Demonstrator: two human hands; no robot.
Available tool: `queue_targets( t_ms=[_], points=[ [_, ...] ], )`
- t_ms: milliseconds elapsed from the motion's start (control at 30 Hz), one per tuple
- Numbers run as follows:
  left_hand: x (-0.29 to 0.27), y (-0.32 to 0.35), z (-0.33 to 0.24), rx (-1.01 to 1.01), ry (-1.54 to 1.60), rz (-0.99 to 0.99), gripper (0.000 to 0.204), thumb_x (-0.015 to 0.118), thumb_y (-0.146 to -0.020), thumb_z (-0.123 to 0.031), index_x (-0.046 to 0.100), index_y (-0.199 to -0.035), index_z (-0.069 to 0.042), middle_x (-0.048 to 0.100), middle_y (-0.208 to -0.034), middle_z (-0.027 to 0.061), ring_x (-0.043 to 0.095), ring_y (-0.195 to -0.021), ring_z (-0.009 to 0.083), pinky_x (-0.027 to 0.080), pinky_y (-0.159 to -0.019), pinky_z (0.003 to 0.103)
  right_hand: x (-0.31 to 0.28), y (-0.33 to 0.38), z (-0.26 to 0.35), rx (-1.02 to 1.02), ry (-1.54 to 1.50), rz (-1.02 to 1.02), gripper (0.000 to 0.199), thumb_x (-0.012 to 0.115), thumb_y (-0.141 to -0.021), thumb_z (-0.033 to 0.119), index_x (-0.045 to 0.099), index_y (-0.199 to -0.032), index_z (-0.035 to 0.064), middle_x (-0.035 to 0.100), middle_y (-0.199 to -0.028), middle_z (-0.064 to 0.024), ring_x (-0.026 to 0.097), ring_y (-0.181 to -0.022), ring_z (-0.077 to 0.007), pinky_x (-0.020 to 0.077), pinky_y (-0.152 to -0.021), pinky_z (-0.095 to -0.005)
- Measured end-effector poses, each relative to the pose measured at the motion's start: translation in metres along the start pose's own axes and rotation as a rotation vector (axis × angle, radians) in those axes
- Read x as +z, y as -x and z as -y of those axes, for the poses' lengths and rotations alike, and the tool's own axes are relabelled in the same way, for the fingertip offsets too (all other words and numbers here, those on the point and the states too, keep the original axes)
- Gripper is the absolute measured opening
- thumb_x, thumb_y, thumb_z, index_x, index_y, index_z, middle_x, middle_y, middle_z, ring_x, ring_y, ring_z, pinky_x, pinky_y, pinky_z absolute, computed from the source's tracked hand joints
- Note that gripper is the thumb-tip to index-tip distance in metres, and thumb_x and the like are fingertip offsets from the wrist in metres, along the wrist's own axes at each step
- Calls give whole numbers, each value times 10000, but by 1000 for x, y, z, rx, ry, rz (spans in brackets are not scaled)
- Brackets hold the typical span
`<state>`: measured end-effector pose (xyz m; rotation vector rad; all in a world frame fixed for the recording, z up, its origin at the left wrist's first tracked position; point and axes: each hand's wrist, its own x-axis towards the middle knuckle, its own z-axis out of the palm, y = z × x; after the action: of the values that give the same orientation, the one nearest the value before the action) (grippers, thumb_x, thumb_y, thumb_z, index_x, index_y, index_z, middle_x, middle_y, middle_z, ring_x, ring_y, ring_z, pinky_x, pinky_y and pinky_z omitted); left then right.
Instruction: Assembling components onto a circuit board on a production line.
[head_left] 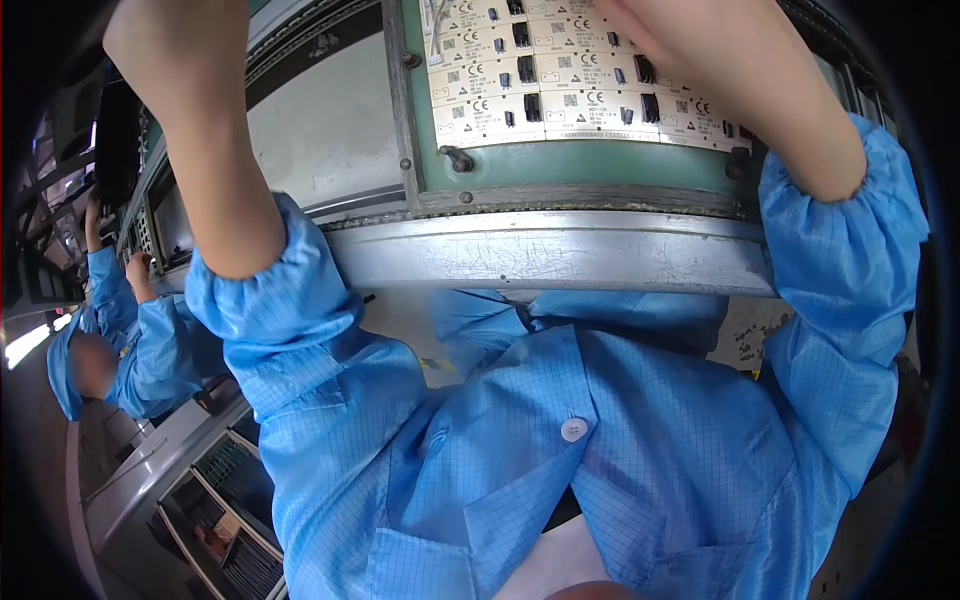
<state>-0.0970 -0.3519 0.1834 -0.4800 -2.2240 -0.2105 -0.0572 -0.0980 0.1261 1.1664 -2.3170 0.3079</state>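
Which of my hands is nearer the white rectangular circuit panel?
Right. Your right hand overlaps the white rectangular circuit panel in view; your left hand is apart, off to its left.

Your white circuit panel [570, 88] bears repeated small dark print, square codes [571, 101] and triangular signs [587, 119]. A line of characters [605, 134] runs along its lower edge.

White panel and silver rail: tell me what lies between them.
In the head view, between the white panel and the silver rail lie a green border with two dark pegs, then a grey bar.
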Motion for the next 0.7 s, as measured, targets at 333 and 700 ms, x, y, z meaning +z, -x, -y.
queue_targets(
  t_ms=[333,700],
  points=[
    [-32,113,-21,369,112,448,292,713,-768,-28,735,-1037,-141,681,-951,-13,629,-902,208,410,-861,379,15,10,12,-18,-73,54,83,582,-854,91,619,-901,34,590,-928,-78,585,-939,-236,478,-842,-353],
    [-22,115,-26,203,145,372,153,747,-816,-78,738,-949,-154,686,-882,-32,608,-957,213,367,-895,394,19,4,4,-18,-426,-254,71,636,-802,39,590,-831,-8,572,-871,-139,585,-867,-325,495,-794,-416]
  ],
)
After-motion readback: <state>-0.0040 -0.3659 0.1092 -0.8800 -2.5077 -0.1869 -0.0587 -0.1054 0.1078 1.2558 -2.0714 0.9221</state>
